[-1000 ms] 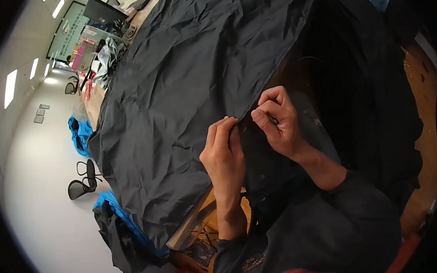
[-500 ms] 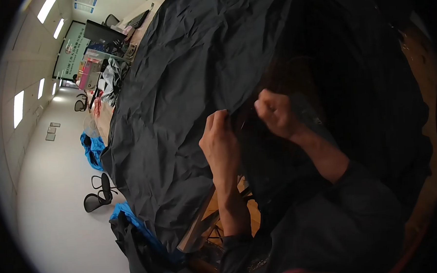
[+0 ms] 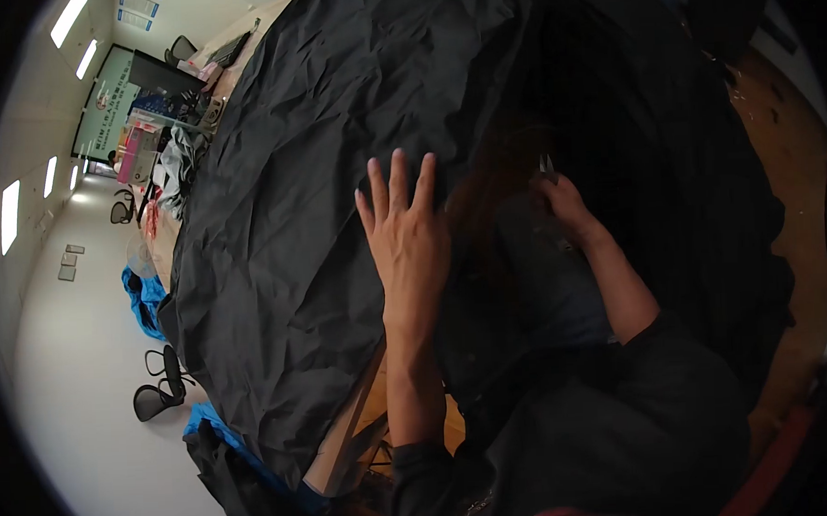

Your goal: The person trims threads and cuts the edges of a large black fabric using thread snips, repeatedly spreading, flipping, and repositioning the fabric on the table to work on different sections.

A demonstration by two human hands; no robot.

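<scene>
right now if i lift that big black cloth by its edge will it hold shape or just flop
The black cloth would probably flop: it is creased all over and drapes off the table edge. It looks thin, so likely light. The left hand lies flat on it, fingers spread.

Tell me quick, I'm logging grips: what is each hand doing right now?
Left hand: open, fingers spread flat on the black fabric.
Right hand: closed around a small metal tool; what it is cannot be told.
</scene>
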